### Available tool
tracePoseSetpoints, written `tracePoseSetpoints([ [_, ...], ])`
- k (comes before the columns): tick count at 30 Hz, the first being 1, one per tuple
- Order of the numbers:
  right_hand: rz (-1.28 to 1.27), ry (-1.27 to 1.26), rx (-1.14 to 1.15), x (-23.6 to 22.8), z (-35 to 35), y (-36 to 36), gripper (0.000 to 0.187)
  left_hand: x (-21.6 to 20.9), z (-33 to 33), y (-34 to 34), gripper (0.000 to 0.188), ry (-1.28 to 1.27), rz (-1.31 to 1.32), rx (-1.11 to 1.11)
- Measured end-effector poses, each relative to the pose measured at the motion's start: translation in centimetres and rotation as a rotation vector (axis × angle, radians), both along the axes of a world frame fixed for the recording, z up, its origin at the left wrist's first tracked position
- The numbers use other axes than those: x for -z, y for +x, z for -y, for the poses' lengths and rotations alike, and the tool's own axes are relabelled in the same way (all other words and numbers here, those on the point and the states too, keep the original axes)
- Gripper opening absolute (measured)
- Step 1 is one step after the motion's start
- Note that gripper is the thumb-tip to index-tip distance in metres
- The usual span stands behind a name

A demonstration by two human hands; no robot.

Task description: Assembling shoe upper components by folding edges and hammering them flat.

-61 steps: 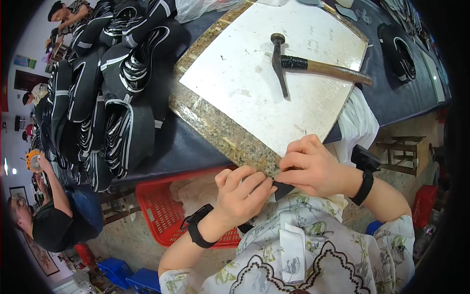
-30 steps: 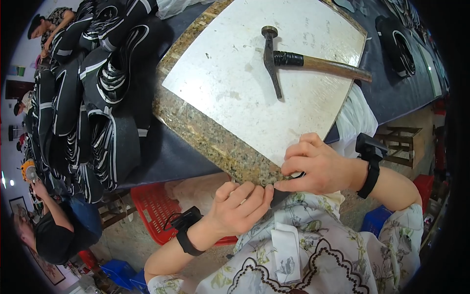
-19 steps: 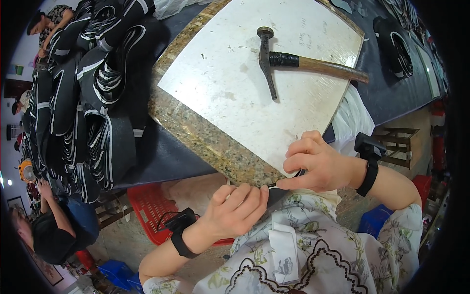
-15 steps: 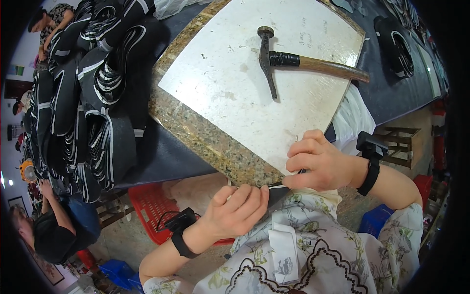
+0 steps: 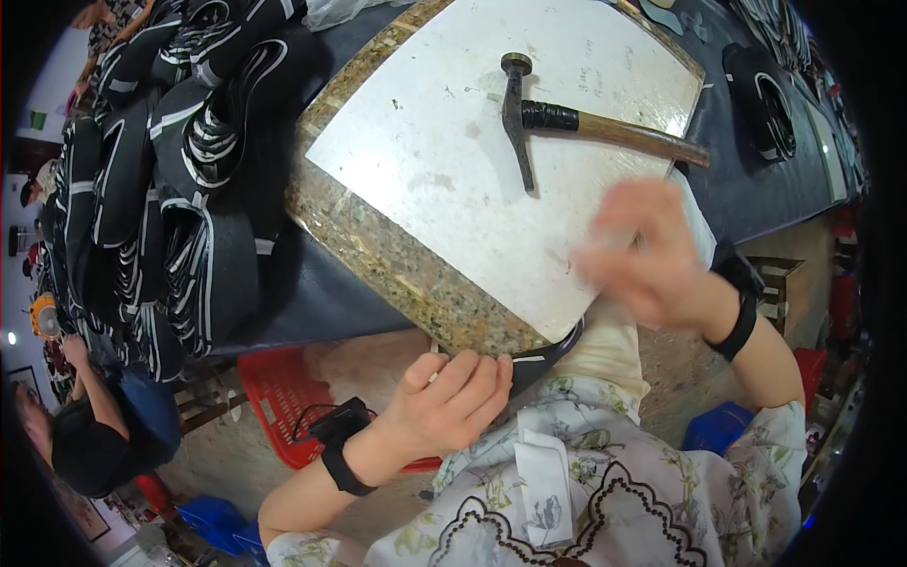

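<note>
Fingers curled, my left hand (image 5: 449,402) grips a black shoe-upper piece (image 5: 534,369) with a pale strip along it, at the near corner of the granite slab (image 5: 406,269). The piece's far end curves up against the slab's corner, and part of it is hidden under my fingers. Above the right edge of the white board (image 5: 425,161), my right hand (image 5: 647,255) is smeared by motion, apart from the piece; its fingers are not clear. Farther up the board lies a cobbler's hammer (image 5: 605,130), its wooden handle pointing right and black tape round its neck.
Bundled black shoe uppers with white edging (image 5: 213,255) are piled on the dark table (image 5: 312,293) to the left. Another bundle (image 5: 761,104) lies at the far right. A red plastic basket (image 5: 279,406) stands below the table. Two people are at the left.
My right hand has let go of the black piece and moved up and to the right, uncovering its curved end. My left hand keeps its hold in nearly the same place.
</note>
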State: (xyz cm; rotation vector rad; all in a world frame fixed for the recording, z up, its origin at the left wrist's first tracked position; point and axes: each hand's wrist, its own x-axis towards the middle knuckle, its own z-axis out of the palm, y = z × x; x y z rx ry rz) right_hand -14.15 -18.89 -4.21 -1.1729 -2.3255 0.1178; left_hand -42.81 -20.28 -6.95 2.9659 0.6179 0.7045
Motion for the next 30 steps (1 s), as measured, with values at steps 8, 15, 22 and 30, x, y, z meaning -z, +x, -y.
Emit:
tracePoseSetpoints([
  [8, 0.212, -0.008, 0.338, 2.1, -6.7, 2.3, 0.037, 0.3, 0.8, 0.3, 0.021, 0.001, 0.027, -0.050],
  [15, 0.203, -0.280, 0.113, -3.5, 1.9, 0.2, 0.024, 0.5, 1.2, 0.2, 0.024, 0.028, 0.082, -0.099],
  [22, 0.275, -0.458, 0.030, -3.9, 6.3, -2.3, 0.028, 0.8, 1.0, 0.2, 0.024, 0.012, 0.128, -0.076],
  [30, 0.268, -0.478, 0.032, -5.1, 5.5, -2.7, 0.029, 1.1, 1.5, 0.3, 0.023, -0.040, 0.218, -0.150],
])
